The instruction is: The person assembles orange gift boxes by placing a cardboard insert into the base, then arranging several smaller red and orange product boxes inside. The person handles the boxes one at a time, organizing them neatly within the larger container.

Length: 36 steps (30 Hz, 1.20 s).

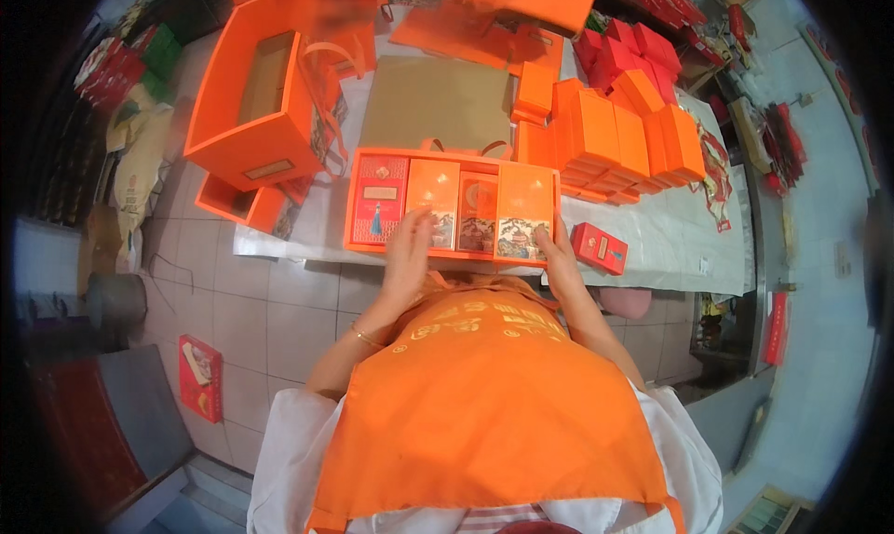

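An open orange gift box (pixel 454 256) lies before me at the table's near edge. Inside, a pink-red box with a blue tassel picture (pixel 378 192) fills the left end. Beside it are an orange box with a landscape print (pixel 434 181), a darker orange packet (pixel 478 192) and another orange printed box (pixel 525 188). My left hand (pixel 407 255), slightly blurred, lies over the front wall, fingertips on the first orange box; its thumb is unclear. My right hand (pixel 561 260) holds the right front corner, thumb against the rightmost inner box. A small red box (pixel 599 248) lies just right of it.
Stacked orange boxes (pixel 601 132) stand back right, with pinkish-red boxes (pixel 639 52) behind. A tan panel (pixel 440 101) lies behind the gift box. A large open orange carton (pixel 244 143) with ribbon handles stands left. A red box (pixel 200 379) lies on the tiled floor (pixel 300 331).
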Tool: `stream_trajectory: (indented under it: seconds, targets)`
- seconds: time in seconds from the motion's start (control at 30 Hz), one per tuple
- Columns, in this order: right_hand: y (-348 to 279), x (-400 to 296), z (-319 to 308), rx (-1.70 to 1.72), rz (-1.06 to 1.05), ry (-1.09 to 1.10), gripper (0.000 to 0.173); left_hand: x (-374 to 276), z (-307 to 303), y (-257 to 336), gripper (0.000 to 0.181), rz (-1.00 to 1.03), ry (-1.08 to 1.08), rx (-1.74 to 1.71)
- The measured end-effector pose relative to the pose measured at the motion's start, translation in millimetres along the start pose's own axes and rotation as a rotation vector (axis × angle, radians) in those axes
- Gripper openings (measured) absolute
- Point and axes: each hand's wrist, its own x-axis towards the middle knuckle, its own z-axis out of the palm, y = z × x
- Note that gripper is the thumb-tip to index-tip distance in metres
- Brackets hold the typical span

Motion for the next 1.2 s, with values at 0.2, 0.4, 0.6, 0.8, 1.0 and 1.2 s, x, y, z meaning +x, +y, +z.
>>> stream_trajectory:
  seconds: [0.2,0.4,0.6,0.8,1.0,1.2]
  targets:
    - [34,20,-7,-0.078,0.058,-0.014,0.067,18,-54,-23,0.036,0.292,0.346,0.607]
    - [39,45,9,-0.026,0.109,-0.086,0.076,31,-55,-23,0.040,0.365,0.411,0.759]
    - [19,47,-11,-0.054,0.115,-0.156,0.074,24,-40,5,0.038,0.323,0.231,0.411]
    - [18,53,-20,-0.067,0.215,-0.141,0.061,31,-42,-14,0.040,0.294,0.311,0.533]
    - [12,34,12,0.122,0.313,-0.014,0.065,42,-60,-44,0.058,0.240,0.379,0.940]
    - [51,54,17,-0.012,0.232,0.011,0.060,44,-60,-41,0.065,0.179,0.292,0.977]
